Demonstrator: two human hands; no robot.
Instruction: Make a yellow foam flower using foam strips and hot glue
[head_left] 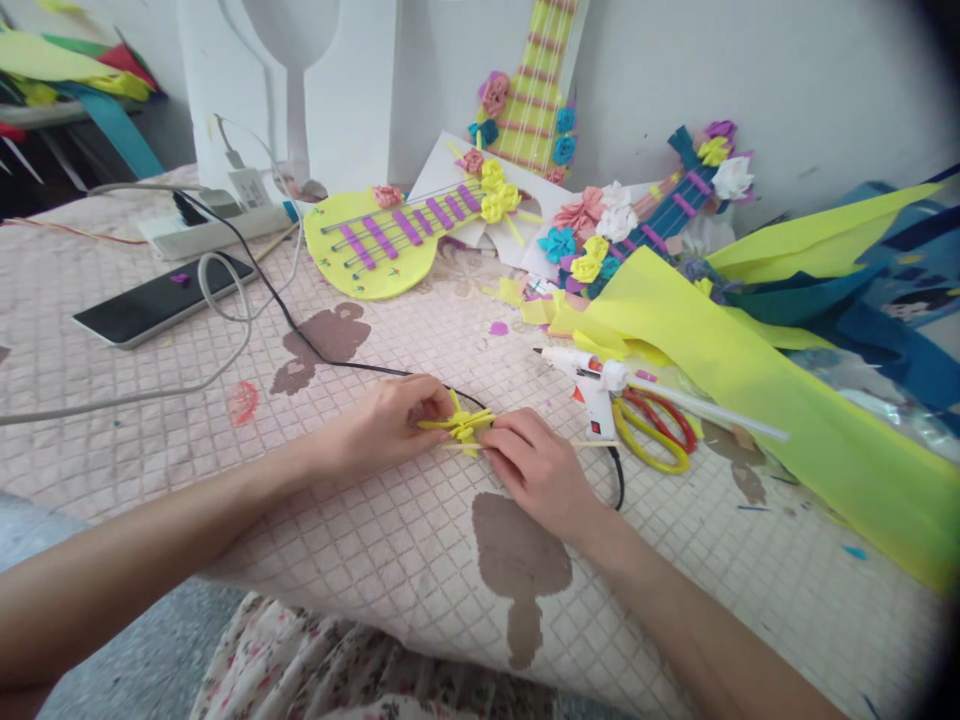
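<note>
A small yellow flower of folded paper strips (pixel 465 424) is held low over the table between my two hands. My left hand (pixel 390 422) pinches it from the left, thumb and fingers pressed together. Closed at its right side, my right hand (pixel 541 468) has its fingertips against the flower and around a thin wooden stick (pixel 589 444). The stick runs along the flower's lower edge and out past the right hand. Those fingers partly hide where flower and stick meet.
A white glue gun (pixel 596 395) and scissors with red and yellow handles (pixel 651 430) lie to the right, near yellow crepe paper (pixel 780 390). Decorated paper guitars (pixel 382 240) stand behind. A phone (pixel 169 300), a power strip (pixel 217 228) and loose cables lie left on the quilted cloth.
</note>
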